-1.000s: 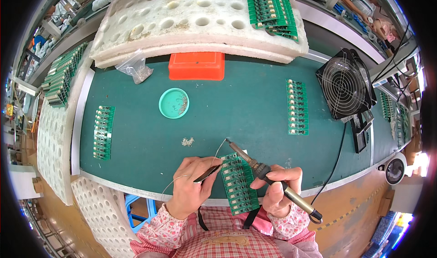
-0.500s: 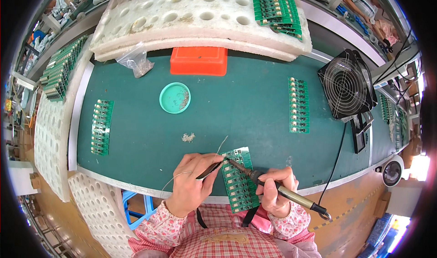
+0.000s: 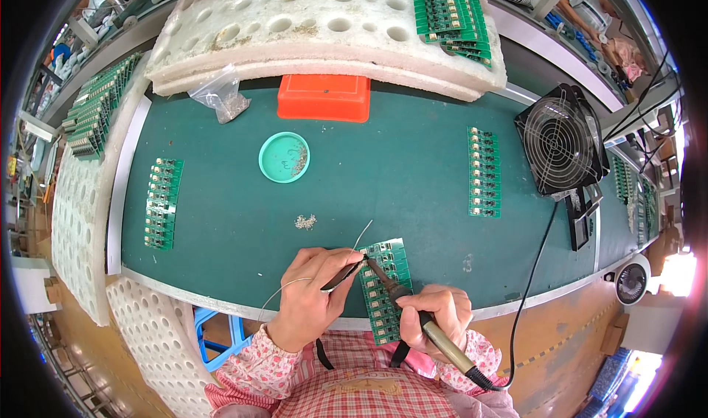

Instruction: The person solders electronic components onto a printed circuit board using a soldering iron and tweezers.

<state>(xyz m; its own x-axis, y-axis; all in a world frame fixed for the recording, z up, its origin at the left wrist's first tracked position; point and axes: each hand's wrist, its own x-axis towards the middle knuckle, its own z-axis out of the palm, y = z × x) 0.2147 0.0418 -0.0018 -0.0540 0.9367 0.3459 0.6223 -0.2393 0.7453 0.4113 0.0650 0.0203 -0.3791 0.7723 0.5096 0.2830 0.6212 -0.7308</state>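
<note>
A soldering iron point(image 3: 450, 344) with an olive-gold handle is gripped in my right hand point(image 3: 441, 313). Its tip meets the upper left end of a green circuit board point(image 3: 394, 270), which lies slanted at the table's front edge. My left hand point(image 3: 308, 293) pinches black tweezers point(image 3: 341, 276) at that same end, and their points are close to the iron's tip. A thin solder wire point(image 3: 361, 235) runs through the left fingers and sticks out past them. The small part at the tips is too tiny to make out.
A turquoise dish point(image 3: 274, 169) and a heap of tiny parts point(image 3: 305, 222) lie beyond my left hand. Farther back are a red bin point(image 3: 323, 101), a plastic bag point(image 3: 221, 101) and a white foam block point(image 3: 317, 57). Boards point(image 3: 484, 171) lie either side; a black fan point(image 3: 562, 138) stands right.
My right hand has shifted left and swung the soldering iron steeper, its handle end now lower and nearer me. The left hand and the board have hardly moved.
</note>
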